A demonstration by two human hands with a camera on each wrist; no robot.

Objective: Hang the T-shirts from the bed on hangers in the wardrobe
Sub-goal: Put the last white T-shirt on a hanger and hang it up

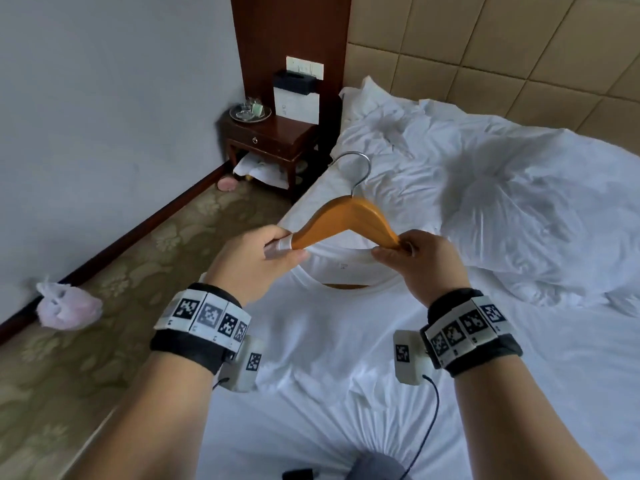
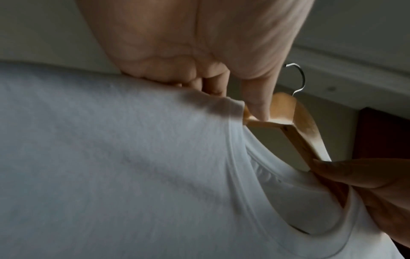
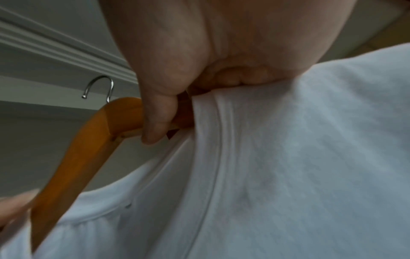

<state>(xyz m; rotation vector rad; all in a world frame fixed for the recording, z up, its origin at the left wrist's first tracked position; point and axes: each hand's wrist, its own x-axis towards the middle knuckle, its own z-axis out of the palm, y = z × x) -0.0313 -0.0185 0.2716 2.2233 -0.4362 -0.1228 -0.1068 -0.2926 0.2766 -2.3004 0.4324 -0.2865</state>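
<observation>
Both forearms raised forward, left hand (image 1: 258,258) pinching with curled fingers, right hand (image 1: 417,259) likewise pinching

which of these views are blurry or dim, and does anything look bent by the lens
Head view: bright daylight, fairly sharp, the wall skirting and bed edges curve from the wide lens. Left wrist view: dim, soft, the t-shirt grey in shadow. Right wrist view: motion-blurred, the hanger smeared, the left hand a blur.

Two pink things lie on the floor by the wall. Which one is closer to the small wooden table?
The small pink thing right by the bedside table. The other, a pink plastic bag, lies far along the wall, nearer the person.
</observation>
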